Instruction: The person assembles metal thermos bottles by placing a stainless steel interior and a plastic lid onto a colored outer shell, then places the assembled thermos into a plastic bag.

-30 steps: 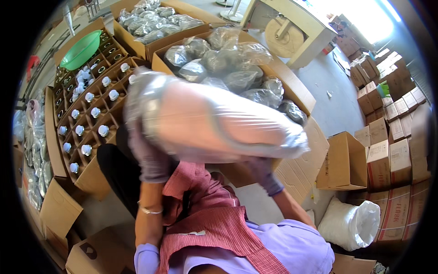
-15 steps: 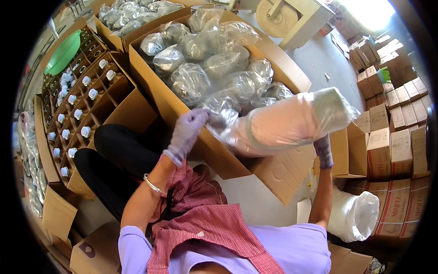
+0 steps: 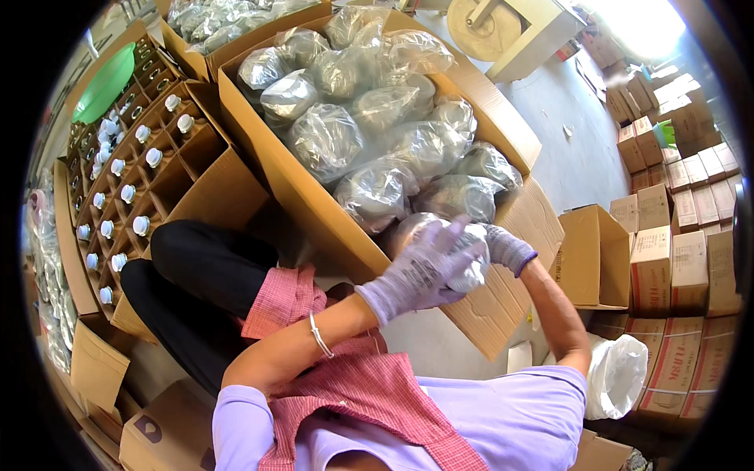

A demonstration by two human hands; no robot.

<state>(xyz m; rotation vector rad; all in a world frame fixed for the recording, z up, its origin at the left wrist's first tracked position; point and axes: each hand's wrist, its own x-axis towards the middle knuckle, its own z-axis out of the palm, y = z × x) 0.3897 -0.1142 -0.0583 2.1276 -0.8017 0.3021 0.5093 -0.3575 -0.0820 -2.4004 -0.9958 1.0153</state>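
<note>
My gloved left hand (image 3: pixel 420 271) lies with its fingers spread over a plastic-bagged flask (image 3: pixel 474 271) at the near corner of a large open carton (image 3: pixel 275 169). On its right side, my gloved right hand (image 3: pixel 509 248) holds the same flask, its fingers partly hidden behind it. The bag is crumpled and whitish between my hands; most of the flask's body is hidden. Rounded bundles in clear plastic (image 3: pixel 326 141) fill the carton beside it.
At left stands a divided carton (image 3: pixel 196 177) with white-capped bottles (image 3: pixel 127 192) and a green basin (image 3: pixel 104 85). A carton flap (image 3: pixel 495 306) sticks out under my hands. To the right are an open box (image 3: pixel 593 259), a white sack (image 3: pixel 620 377) and stacked cartons (image 3: pixel 691 259).
The flask, held sideways with its pink body showing, has come down and left to the carton's near corner. My left hand has moved right from the bag's loose end onto the flask.
</note>
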